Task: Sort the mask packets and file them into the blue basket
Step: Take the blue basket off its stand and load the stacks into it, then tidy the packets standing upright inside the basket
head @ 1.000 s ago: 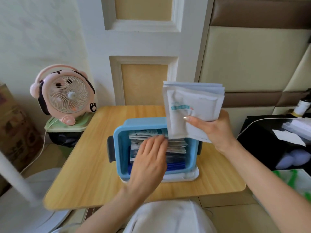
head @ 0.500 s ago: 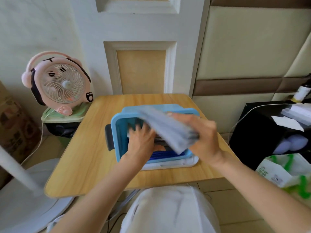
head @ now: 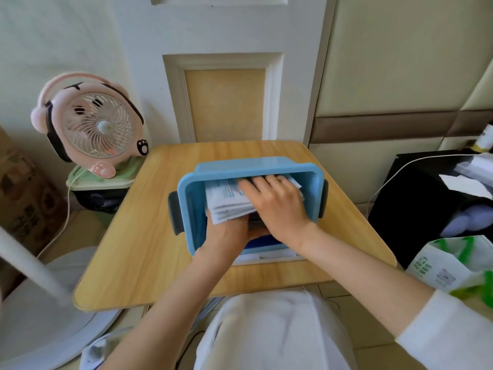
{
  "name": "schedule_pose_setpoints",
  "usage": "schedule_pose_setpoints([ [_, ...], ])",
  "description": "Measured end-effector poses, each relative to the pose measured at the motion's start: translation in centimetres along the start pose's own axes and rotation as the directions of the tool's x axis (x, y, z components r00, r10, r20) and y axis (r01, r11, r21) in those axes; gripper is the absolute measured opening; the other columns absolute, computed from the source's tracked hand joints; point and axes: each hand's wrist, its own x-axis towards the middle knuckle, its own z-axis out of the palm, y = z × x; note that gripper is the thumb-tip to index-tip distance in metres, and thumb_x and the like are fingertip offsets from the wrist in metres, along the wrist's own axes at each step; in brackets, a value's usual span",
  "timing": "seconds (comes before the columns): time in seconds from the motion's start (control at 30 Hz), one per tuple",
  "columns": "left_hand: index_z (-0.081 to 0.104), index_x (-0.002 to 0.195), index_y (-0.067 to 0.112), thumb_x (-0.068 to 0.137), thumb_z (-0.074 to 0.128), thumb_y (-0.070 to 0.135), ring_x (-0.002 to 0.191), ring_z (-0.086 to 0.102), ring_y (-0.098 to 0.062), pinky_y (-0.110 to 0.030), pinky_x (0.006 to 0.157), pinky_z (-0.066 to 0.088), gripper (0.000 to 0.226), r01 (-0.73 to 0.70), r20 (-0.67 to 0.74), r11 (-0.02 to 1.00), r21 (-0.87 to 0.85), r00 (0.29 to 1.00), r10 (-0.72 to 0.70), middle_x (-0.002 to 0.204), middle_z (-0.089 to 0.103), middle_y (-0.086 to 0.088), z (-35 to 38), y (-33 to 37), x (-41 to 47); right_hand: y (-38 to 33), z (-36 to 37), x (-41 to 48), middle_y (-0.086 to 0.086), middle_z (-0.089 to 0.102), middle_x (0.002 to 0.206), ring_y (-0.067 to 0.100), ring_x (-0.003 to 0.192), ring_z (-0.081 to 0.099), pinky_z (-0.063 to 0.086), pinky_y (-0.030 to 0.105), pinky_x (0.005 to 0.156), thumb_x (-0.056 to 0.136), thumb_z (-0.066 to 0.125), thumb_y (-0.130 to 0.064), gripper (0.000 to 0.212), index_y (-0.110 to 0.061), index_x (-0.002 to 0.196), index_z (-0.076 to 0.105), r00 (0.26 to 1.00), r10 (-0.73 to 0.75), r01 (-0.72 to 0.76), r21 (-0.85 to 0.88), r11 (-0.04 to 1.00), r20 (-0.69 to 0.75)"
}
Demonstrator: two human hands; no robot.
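The blue basket [head: 192,209] stands in the middle of the wooden table [head: 138,236], with dark handles on its left and right sides. A stack of white mask packets [head: 226,201] with teal print lies tilted inside it. My right hand [head: 277,206] lies on top of that stack, fingers spread toward the far wall, and the thumb seems to tuck under it. My left hand [head: 226,236] reaches into the basket from the near side, and its fingers are hidden under the stack. Darker packets show beneath, near the basket's front.
A pink desk fan [head: 93,126] stands on a green lid left of the table, its white cable hanging down. A black box [head: 426,198] with white items sits to the right, with a green-and-white bag [head: 453,265] in front of it. A white door is behind.
My right hand has brought the raised stack of packets down into the basket and now lies on it. My left hand has slid under the stack. The view has tilted downward.
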Motion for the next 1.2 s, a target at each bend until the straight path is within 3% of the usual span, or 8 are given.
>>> schedule_pose_setpoints([
  [0.17, 0.068, 0.071, 0.017, 0.049, 0.077, 0.063, 0.055, 0.063, -0.02, -0.024, 0.049, 0.044, 0.052, -0.138, -0.009, 0.99, 0.036, 0.99, 0.139, 0.056, 0.064, 0.001, 1.5, -1.1, 0.9, -1.1, -0.6, 2.8, 0.01, 0.068, 0.091, 0.031, 0.082, 0.066, 0.049, 0.037, 0.064, 0.082, 0.058, -0.005, 0.04, -0.01, 0.122, 0.055, 0.924, -0.001, 0.006, -0.013, 1.0, 0.382],
  [0.3, 0.046, 0.122, 0.021, 0.071, 0.056, 0.072, 0.101, 0.06, -0.02, -0.032, 0.076, 0.042, 0.073, -0.076, 0.097, 0.997, 0.029, 0.993, 0.072, 0.106, 0.063, 0.004, 1.4, -0.9, 1.1, -0.3, -0.1, 4.5, 0.012, 0.063, 0.114, 0.032, 0.103, 0.061, 0.047, 0.038, 0.075, 0.091, 0.041, -0.002, 0.048, -0.01, 0.139, 0.036, 0.874, -0.009, 0.005, 0.011, 1.0, 0.485],
  [0.47, 0.043, 0.129, 0.014, 0.072, 0.063, 0.065, 0.114, 0.053, -0.022, -0.037, 0.095, 0.04, 0.079, -0.071, 0.081, 0.994, 0.088, 0.995, 0.064, 0.12, 0.055, 0.0, 0.4, -0.7, 0.2, -0.1, 0.6, 5.0, 0.014, 0.06, 0.121, 0.034, 0.11, 0.058, 0.048, 0.041, 0.087, 0.093, 0.039, -0.002, 0.044, -0.009, 0.136, 0.04, 0.848, 0.008, -0.041, 0.051, 0.998, 0.53],
  [0.63, 0.052, 0.123, 0.014, 0.086, 0.06, 0.014, 0.109, 0.051, -0.007, -0.021, 0.094, 0.043, 0.038, -0.109, -0.275, 0.871, -0.478, 0.961, -0.03, 0.119, 0.058, 0.001, -0.4, -2.5, -5.3, 2.7, 0.4, 2.4, 0.012, 0.054, 0.132, 0.028, 0.117, 0.053, 0.046, 0.039, 0.099, 0.085, 0.045, 0.006, 0.06, -0.016, 0.141, 0.04, 0.842, -0.029, -0.247, 0.432, 0.867, 0.538],
  [0.73, 0.045, 0.124, 0.007, 0.086, 0.057, 0.008, 0.112, 0.045, -0.009, -0.027, 0.096, 0.041, 0.04, 0.078, -0.315, 0.771, -0.632, 0.883, -0.347, 0.123, 0.051, -0.006, 0.0, -4.2, -7.7, 3.8, -0.9, -0.4, 0.007, 0.057, 0.131, 0.02, 0.122, 0.053, 0.043, 0.035, 0.104, 0.087, 0.049, 0.004, 0.049, -0.01, 0.133, 0.051, 0.954, -0.111, -0.082, 0.598, 0.797, 0.278],
  [0.9, 0.018, 0.142, 0.005, 0.09, 0.057, 0.023, 0.127, 0.042, -0.029, -0.044, 0.105, 0.037, 0.067, 0.53, 0.255, 0.534, -0.659, 0.825, -0.504, 0.14, 0.039, -0.016, 1.1, -4.7, -7.5, 3.7, -2.2, 0.1, 0.01, 0.06, 0.127, 0.025, 0.117, 0.056, 0.044, 0.036, 0.102, 0.086, 0.052, 0.005, 0.037, -0.007, 0.12, 0.062, 0.941, -0.182, 0.28, 0.356, 0.892, -0.286],
  [1.07, 0.006, 0.143, 0.011, 0.085, 0.065, 0.024, 0.122, 0.047, -0.029, -0.042, 0.102, 0.04, 0.084, 0.592, 0.396, 0.472, -0.653, 0.799, -0.453, 0.138, 0.044, -0.016, 1.9, -4.8, -7.4, 5.2, -2.9, 5.9, 0.003, 0.061, 0.124, 0.023, 0.109, 0.057, 0.046, 0.037, 0.092, 0.092, 0.05, -0.043, 0.044, -0.028, 0.133, 0.049, 0.844, -0.061, -0.055, 0.199, 0.978, 0.533],
  [1.2, -0.001, 0.147, 0.003, 0.076, 0.064, 0.057, 0.138, 0.028, -0.028, -0.04, 0.113, 0.023, 0.11, 0.592, 0.408, 0.625, -0.508, 0.805, -0.431, 0.152, 0.022, -0.015, 2.8, -4.6, -7.4, 5.8, -1.9, 7.9, 0.011, 0.064, 0.087, 0.023, 0.071, 0.052, 0.045, 0.032, 0.072, 0.097, 0.045, -0.032, 0.029, -0.014, 0.117, 0.056, 0.845, -0.139, 0.09, 0.118, 0.989, 0.517],
])
